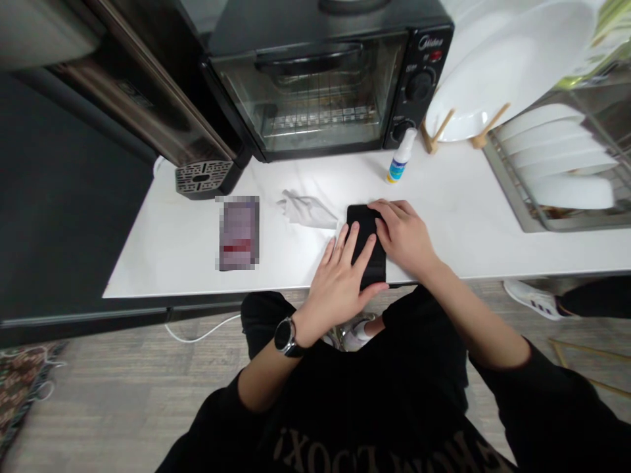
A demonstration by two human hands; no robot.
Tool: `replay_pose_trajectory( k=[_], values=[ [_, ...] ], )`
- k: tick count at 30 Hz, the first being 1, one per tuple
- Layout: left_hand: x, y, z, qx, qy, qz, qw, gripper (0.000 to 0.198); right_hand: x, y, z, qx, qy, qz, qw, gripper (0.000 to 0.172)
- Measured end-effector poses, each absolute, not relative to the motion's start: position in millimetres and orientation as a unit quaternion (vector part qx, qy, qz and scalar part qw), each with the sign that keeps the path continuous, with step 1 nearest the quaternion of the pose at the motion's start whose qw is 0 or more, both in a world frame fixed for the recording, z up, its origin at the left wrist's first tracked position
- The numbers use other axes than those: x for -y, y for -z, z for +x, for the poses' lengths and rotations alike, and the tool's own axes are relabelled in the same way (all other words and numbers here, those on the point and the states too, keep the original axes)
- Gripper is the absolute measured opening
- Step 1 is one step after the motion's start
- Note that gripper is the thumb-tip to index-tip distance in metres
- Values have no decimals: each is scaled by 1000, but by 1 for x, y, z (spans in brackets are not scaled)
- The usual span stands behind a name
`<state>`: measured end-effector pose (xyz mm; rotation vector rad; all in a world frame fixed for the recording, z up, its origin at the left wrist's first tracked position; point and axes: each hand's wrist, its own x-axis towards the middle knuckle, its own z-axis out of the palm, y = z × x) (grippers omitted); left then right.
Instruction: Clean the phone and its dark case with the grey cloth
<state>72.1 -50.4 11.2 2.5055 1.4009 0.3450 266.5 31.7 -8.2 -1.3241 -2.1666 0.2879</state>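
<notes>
A black phone [365, 226] lies flat on the white counter near its front edge. My left hand [340, 279] rests across it from the left, fingers outstretched and spread on its dark surface. At the upper right edge of the phone, my right hand [404, 233] has its fingers bent and pressed against the side and top corner. A crumpled whitish tissue [308, 210] lies just left of the phone, reaching toward my left fingertips. Behind my right hand stands a small white spray bottle [401, 156] with a blue and yellow label.
A blurred-out phone-sized object [239, 233] lies on the counter [162, 263] at left, before a machine's drip tray [202, 177]. A black toaster oven [320, 98] stands behind. White plates [513, 59] and a dish rack [503, 177] are right; another person's shoe [532, 299] shows below.
</notes>
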Motion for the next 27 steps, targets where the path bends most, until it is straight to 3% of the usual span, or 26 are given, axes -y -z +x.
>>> replay_pose_trajectory(
  k=[8,19,27],
  values=[
    [54,-8,77,-492,-151,846,142,82,-36,15,265,817,-114,-488,286,50],
    [58,-26,67,-504,-106,848,124,76,-40,15,279,783,-176,-498,328,42],
    [61,-13,52,-505,-138,847,90,58,-35,19,287,781,-174,-512,312,56]
  ],
)
